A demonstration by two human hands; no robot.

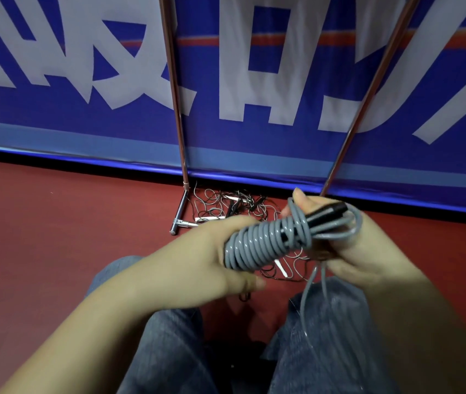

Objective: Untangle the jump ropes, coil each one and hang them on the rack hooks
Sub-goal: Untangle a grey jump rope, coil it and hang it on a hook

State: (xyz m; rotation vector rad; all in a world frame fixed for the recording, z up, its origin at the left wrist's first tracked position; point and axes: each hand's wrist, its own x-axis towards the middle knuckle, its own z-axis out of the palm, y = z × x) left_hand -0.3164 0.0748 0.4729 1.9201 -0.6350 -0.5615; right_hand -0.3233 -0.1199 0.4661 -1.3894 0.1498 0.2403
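Hands: my left hand (212, 251) grips the grey plastic jump rope (263, 243) coiled round its black handles; right hand (348, 251) pinches its loose loops.
Beyond: tangled thin ropes (234, 206) on the red floor (55, 223) — beside the chrome rack's base (179, 211).

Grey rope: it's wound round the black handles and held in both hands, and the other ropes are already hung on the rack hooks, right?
Not quite. In the head view the grey rope is wound round the black handles and held in the left hand and right hand, but the other ropes lie tangled on the floor by the rack.
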